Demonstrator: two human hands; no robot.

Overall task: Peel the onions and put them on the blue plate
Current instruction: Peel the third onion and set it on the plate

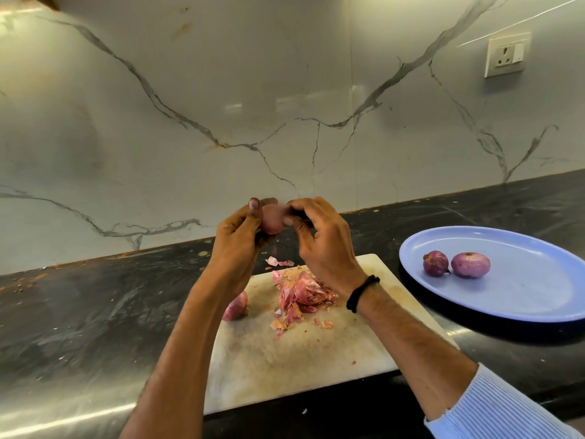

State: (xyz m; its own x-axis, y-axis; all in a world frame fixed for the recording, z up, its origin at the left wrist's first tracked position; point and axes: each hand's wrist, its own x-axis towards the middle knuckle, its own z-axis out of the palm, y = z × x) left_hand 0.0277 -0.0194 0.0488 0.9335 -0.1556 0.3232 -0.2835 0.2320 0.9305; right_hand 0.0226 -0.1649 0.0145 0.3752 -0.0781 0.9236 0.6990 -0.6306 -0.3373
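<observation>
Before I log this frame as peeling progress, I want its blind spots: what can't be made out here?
Head view only.
The held onion: blurred and mostly covered by the left hand and right hand; remaining skin unreadable.
The second onion, on the cutting board: the left forearm hides most of it; peeled or not, cannot tell.
The blue plate: right rim cut off by the frame edge.

Glossy veined marble wall (221, 99), dark polished stone counter (95, 296), scuffed matt white board (285, 359) (stained), papery peels (300, 293).
</observation>
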